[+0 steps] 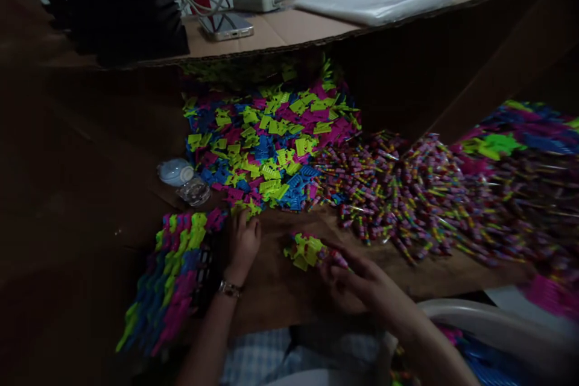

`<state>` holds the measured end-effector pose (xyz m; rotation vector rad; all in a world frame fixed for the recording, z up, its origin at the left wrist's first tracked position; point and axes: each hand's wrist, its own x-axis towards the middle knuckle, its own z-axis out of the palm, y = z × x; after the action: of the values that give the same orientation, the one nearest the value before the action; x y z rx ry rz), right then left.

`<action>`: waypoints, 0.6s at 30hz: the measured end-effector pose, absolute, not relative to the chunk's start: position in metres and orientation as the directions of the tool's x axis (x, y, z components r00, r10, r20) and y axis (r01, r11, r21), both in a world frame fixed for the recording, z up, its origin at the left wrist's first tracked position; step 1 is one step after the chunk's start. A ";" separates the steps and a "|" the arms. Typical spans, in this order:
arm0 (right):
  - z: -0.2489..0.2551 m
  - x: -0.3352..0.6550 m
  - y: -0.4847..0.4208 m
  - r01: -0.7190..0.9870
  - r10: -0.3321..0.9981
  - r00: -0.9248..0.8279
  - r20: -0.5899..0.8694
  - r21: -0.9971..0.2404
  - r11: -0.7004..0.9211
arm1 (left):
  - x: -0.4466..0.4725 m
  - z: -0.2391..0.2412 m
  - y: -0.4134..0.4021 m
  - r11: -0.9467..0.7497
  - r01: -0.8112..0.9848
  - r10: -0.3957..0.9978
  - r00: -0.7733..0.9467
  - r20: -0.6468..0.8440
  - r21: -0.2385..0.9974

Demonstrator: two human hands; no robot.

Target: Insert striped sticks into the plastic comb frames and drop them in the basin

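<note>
My left hand [244, 240] is at the near edge of a heap of small flat plastic pieces [275, 126] in yellow-green, pink and blue. Its curled fingers are on a yellow-green plastic piece [248, 207] there; the fingertips are partly hidden. Over the wooden table, my right hand [355, 271] is closed round a pink-wrapped stick [337, 258], which looks like a candy tube. Several yellow-green plastic pieces [305, 251] with some pink stick out to the left of its fingers. How the pieces and the stick are joined is hard to make out.
Stacked rows of coloured pieces [174, 277] stand left. Wrapped sticks [407, 187] lie heaped right, near a pale tub [470, 313]. A cardboard shelf [289, 30] overhangs the heap, carrying a phone [230, 27], a power strip [256, 1] and plastic bags [380, 3].
</note>
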<state>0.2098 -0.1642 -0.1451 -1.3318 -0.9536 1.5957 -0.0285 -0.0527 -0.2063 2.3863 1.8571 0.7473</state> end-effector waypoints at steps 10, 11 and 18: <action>-0.134 0.187 -0.167 -0.386 0.813 -0.299 -0.500 -0.715 -0.582 | -0.037 -0.180 -0.035 -0.173 0.791 0.968 0.026 0.250 0.587; -0.136 0.186 -0.167 -0.391 0.821 -0.284 -0.495 -0.722 -0.570 | -0.034 -0.177 -0.041 -0.152 0.764 0.973 0.003 0.233 0.626; -0.140 0.181 -0.170 -0.350 0.867 -0.192 -0.460 -0.793 -0.499 | -0.008 -0.148 -0.112 0.140 0.192 0.989 0.020 -0.146 0.971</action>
<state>0.1806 -0.1701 -0.1398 -1.1937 -0.6799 1.8109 -0.0075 -0.1124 -0.1481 1.2528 1.3866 0.9804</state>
